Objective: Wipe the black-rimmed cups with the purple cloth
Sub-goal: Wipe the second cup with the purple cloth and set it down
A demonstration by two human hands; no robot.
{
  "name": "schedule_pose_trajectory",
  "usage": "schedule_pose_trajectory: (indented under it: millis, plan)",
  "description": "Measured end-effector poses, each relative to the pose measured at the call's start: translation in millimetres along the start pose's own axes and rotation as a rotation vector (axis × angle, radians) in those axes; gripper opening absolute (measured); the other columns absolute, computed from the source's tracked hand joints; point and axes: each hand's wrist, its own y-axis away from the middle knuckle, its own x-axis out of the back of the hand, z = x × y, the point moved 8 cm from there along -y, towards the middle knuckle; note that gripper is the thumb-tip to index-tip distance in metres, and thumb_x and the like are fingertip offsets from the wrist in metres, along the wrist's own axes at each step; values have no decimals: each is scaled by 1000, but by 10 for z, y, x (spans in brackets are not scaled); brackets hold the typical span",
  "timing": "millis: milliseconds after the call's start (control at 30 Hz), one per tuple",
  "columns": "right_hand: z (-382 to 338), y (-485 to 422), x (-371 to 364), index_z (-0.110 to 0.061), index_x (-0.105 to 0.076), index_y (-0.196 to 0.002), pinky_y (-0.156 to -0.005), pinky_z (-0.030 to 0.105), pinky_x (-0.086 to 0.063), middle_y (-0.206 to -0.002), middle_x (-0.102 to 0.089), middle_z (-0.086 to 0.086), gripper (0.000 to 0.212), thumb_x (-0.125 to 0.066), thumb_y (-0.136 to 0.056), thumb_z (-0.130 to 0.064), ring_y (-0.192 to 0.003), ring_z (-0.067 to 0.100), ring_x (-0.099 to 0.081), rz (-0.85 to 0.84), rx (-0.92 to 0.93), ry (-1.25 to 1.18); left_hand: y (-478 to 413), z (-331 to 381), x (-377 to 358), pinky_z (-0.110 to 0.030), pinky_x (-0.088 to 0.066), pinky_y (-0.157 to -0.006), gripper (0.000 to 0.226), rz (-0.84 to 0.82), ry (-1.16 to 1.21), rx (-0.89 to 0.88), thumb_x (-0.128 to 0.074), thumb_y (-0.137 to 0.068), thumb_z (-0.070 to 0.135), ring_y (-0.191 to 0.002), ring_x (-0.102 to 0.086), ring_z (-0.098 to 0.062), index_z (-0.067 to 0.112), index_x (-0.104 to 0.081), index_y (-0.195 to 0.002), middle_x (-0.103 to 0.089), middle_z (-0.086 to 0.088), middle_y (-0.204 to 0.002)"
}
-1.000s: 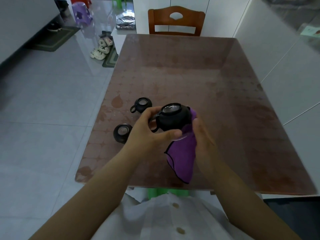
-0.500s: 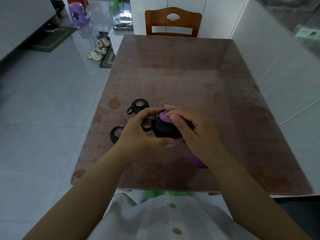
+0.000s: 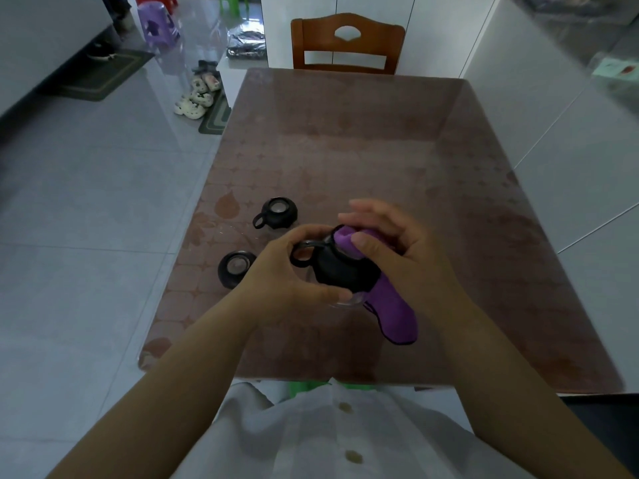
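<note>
My left hand (image 3: 287, 271) grips a black-rimmed glass cup (image 3: 340, 271) by its body, with the ring handle pointing left. My right hand (image 3: 390, 247) holds the purple cloth (image 3: 390, 305) and pushes part of it into the cup's mouth with the thumb. The cloth's loose end hangs down to the right of the cup. Two more black-rimmed cups stand on the table to the left: one (image 3: 278, 212) farther away, one (image 3: 235, 269) nearer and partly hidden behind my left hand.
The brown glass-topped table (image 3: 380, 160) stretches ahead. A wooden chair (image 3: 347, 46) stands at its far end. White cabinets run along the right side. On the grey tiled floor to the left lie slippers (image 3: 198, 96), mats and a purple stool (image 3: 157, 24).
The cup was held with the cloth behind it; my right hand then came over the top and has pressed the cloth into the cup's mouth. The cloth's end hangs lower right now.
</note>
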Motion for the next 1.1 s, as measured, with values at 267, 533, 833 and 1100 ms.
schedule_pose_trajectory:
  millis: [267, 533, 833, 1100]
  plan:
    - [120, 1, -106, -34, -55, -121, -96, 23, -48, -131, -55, -7, 44, -65, -80, -19, -118, 7, -54, -72, -208, -158, 17, 104, 9, -11, -46, -90, 80, 11, -68, -122, -89, -54, 16, -109, -58, 4, 25, -51, -124, -61, 20, -117]
    - [127, -31, 11, -24, -63, -106, -89, 25, -51, -105, -71, -4, 28, -40, -97, -9, -104, 11, -64, 76, -162, -311, 20, 71, 1, -15, -47, -92, 80, 18, -38, -118, -91, -52, 26, -112, -57, 3, 31, -52, -121, -58, 23, -120]
    - [-82, 28, -128, -44, -55, -111, -109, 14, -28, -142, -45, -9, 37, -46, -96, -11, -131, -7, -33, -133, -81, 99, 33, 114, -45, -8, -45, -89, 82, 8, -63, -136, -91, -51, 28, -111, -56, 8, 39, -49, -120, -58, 33, -116]
    - [41, 26, -59, -34, -53, -116, -98, 14, -42, -122, -57, -13, 46, -44, -92, 4, -116, -2, -53, -55, -137, 17, 39, 9, -85, -10, -47, -87, 76, -27, -31, -111, -88, -53, 25, -109, -59, 5, 33, -52, -120, -61, 31, -115]
